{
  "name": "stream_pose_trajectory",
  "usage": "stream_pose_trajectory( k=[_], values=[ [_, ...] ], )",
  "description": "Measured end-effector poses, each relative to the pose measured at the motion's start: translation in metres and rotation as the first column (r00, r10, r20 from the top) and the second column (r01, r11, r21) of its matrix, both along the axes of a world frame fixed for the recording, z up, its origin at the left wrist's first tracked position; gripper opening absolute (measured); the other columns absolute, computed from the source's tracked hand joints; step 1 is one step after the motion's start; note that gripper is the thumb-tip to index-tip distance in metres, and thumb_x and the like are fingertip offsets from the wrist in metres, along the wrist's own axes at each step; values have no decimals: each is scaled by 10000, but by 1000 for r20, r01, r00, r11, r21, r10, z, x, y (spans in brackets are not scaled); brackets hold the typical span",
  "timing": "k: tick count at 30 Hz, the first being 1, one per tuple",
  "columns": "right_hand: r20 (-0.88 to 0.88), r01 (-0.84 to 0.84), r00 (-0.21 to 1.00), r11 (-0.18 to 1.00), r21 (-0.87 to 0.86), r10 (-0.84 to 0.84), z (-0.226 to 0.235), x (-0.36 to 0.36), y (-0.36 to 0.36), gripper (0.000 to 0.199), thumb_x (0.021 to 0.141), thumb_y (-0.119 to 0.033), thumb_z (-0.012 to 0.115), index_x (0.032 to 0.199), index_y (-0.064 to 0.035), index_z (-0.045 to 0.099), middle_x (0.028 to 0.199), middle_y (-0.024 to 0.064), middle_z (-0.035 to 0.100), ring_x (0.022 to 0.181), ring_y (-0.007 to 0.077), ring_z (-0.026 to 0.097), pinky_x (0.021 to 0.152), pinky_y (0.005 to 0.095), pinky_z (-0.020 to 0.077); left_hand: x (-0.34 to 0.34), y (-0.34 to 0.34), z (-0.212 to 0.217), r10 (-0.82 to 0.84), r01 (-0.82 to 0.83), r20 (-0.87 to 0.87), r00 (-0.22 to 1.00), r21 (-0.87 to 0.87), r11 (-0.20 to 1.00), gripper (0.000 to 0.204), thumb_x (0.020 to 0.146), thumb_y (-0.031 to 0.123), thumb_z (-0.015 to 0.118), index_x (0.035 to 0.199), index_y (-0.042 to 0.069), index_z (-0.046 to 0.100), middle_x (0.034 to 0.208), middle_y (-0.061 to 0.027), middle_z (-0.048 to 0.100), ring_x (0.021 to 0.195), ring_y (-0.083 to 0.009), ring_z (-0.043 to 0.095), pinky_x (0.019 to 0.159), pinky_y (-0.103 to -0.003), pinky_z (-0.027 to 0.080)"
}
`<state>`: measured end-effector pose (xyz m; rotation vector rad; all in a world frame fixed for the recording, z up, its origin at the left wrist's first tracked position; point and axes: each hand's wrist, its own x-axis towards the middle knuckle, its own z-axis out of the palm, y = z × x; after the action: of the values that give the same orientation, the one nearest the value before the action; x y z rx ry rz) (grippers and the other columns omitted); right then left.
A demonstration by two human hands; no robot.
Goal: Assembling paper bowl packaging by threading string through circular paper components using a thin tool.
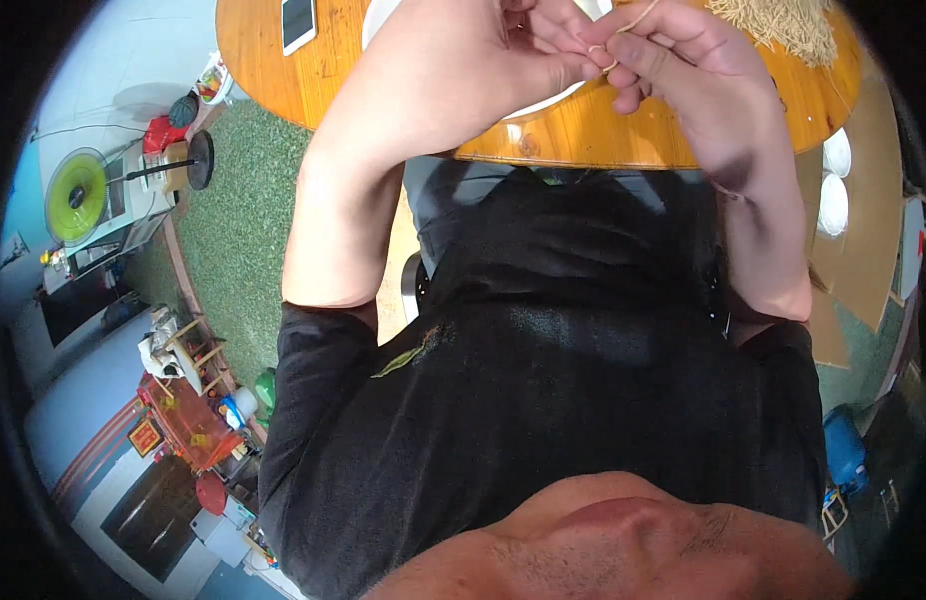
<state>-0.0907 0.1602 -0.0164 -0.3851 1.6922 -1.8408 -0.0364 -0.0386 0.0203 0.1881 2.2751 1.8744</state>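
Note:
Both my hands meet above the near edge of a wooden table (528,145). A thin pale cord (639,17) runs between them and makes a small loop at the fingertips. My left hand (483,68) is closed, its thumb and fingers pinching the cord. From the other side, my right hand (698,70) also pinches it, thumb against forefinger. Behind the left hand shows part of a white round dish (381,14); what it holds is mostly hidden. To the right of my right hand lies a pile of similar pale cords (783,28).
A white phone (299,24) lies at the table's far left. A green fan (77,196) stands on the left, beyond the green floor (245,190). White round things (833,205) rest on brown cardboard (863,250) at the right.

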Motion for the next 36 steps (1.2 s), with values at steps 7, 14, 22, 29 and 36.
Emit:
stream_pose_trajectory(
  k=[7,14,22,29,36],
  values=[
    [-294,-223,952,856,-467,87,-11,-3,-1,51,959,14,670,994,47,689,866,86,707,744,146,661,688,254,541,-2,4,-5,51,-49,32,998,-59,997,324,863,-134,700,1146,-2,611,884,1,636,809,-67,615,758,-215,516],
    [-422,22,906,1000,-9,-24,-29,-2,20,155,941,64,673,1083,31,726,1029,70,753,874,105,691,796,231,546,-3,9,0,76,-75,43,996,-21,997,280,858,-133,687,1088,6,608,877,10,618,795,-61,592,744,-211,500],
    [-898,297,440,939,175,28,-14,13,5,107,858,45,741,961,17,745,963,71,754,783,102,687,709,225,543,6,13,2,140,-156,-88,986,-211,965,229,872,-83,699,1061,18,619,863,8,611,782,-71,582,725,-226,494],
    [-977,367,62,915,-166,-202,-44,10,-8,147,789,61,798,905,-4,737,911,92,758,769,191,722,701,264,568,11,15,6,112,-146,-132,985,-283,948,154,893,-57,693,1018,1,623,839,6,625,764,-73,588,709,-234,502],
    [-988,347,3,927,-144,-155,-57,12,-2,255,784,84,801,1002,-34,737,952,119,766,801,237,744,724,289,581,2,-6,-37,-115,122,-575,810,-27,992,90,964,-18,665,1054,-16,661,913,-14,679,798,-74,607,721,-225,504]
  ],
)
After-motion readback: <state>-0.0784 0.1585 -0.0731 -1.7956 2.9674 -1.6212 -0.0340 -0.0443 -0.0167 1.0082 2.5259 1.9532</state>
